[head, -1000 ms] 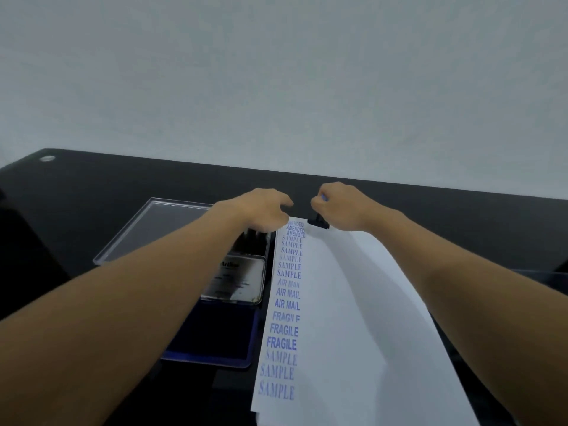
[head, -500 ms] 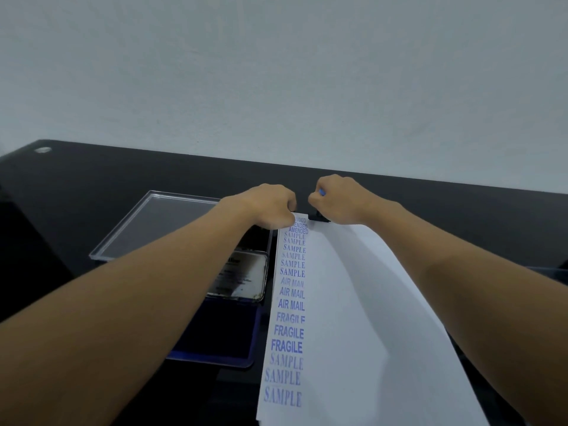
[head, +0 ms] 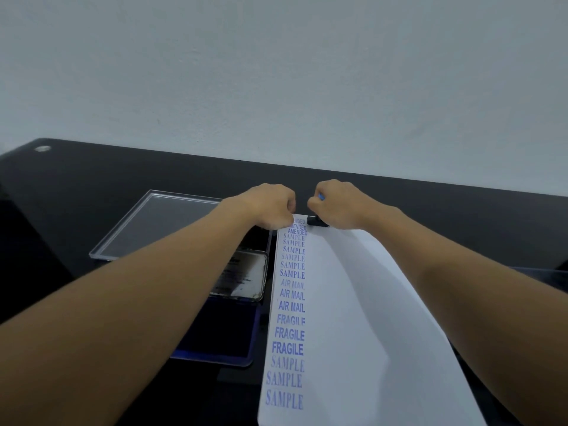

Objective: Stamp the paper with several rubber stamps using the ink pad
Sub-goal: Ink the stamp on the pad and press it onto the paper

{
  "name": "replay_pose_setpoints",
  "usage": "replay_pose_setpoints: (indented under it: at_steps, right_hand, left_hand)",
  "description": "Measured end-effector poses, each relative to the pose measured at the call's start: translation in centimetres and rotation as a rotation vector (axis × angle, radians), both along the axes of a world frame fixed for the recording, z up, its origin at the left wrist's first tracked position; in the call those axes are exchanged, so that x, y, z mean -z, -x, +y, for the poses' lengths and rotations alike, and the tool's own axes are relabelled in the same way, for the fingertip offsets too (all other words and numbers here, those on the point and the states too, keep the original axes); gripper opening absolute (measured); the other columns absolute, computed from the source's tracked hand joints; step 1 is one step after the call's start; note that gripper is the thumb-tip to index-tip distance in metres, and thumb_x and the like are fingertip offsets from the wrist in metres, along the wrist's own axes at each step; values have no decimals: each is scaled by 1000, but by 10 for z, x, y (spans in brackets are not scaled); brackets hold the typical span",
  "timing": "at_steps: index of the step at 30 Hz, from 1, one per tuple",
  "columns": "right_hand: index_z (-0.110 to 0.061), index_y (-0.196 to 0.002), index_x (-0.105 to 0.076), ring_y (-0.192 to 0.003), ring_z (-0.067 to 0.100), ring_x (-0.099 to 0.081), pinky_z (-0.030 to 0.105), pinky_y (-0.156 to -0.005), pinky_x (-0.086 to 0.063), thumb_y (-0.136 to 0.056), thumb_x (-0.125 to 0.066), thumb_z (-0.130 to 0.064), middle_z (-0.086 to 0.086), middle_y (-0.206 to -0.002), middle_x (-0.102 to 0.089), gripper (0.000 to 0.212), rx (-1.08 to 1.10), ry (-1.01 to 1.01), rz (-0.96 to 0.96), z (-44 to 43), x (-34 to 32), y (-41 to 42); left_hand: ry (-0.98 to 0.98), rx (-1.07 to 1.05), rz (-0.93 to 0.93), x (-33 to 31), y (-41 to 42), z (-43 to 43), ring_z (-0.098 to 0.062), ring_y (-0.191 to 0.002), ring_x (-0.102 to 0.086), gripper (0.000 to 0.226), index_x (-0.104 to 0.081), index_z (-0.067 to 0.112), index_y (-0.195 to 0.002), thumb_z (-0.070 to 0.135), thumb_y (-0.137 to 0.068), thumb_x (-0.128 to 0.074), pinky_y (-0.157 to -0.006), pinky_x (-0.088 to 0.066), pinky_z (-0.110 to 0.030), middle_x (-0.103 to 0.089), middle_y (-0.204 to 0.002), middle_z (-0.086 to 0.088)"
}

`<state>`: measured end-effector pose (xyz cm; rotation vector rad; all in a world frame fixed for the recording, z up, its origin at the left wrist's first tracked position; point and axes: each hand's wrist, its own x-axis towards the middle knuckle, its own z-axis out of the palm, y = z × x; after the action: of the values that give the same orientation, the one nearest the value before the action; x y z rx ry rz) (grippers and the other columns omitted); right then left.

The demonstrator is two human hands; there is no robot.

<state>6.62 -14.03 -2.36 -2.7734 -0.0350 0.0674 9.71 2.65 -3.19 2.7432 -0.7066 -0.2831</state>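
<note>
Paper (head: 353, 302) on table (head: 92, 179); ink pad (head: 221, 333) just left, tray (head: 147, 226) behind pad. Stamp (head: 316, 222) at paper's far edge, apparently touching.

Looking like an office desk, backing onto a plain wall.
Pointing that way: a glossy black desk (head: 123, 179) filling the lower frame, a small round metal fitting (head: 43, 148) sitting at upper left, a bare pale wall (head: 276, 72) rising behind, a blue ink pad (head: 227, 339) lying left of centre beside paper (head: 353, 302) carrying SAMPLE, AIR MAIL, FRAGILE and AMENDED imprints.
</note>
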Motion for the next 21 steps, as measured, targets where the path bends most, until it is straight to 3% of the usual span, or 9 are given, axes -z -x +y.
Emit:
replay_pose_setpoints:
  at_steps: [4, 13, 21]
  right_hand:
    - [-19, -82, -47, -72, 19, -51, 33, -61, -39, -96, -45, -30, 4, -89, -58, 18, -6, 7, -2, 0, 6, 0]
    - [-18, -87, -42, -77, 24, -52, 36, -63, -40, -98, -44, -27, 8, -92, -59, 15, 11, -40, -27, 3, 15, 3]
    - [-21, -83, -38, -67, 20, -48, 34, -58, -38, -99, -45, -27, 8, -86, -58, 18, 16, -50, -27, 3, 16, 6]
  left_hand:
    - [6, -12, -3, 2, 0, -1, -19, -95, -56, 17, -57, 26, -104, 18, -89, -57, -70, -40, -28, -57, -106, 4]
    - [15, -18, 21, 4, 0, 1, -16, -92, -56, 15, -53, 30, -99, 24, -88, -60, -71, -41, -30, -55, -97, 10]
    - [10, -15, 22, 1, 1, 2, -15, -93, -56, 18, -56, 29, -105, 26, -88, -62, -65, -38, -28, -56, -101, 10]
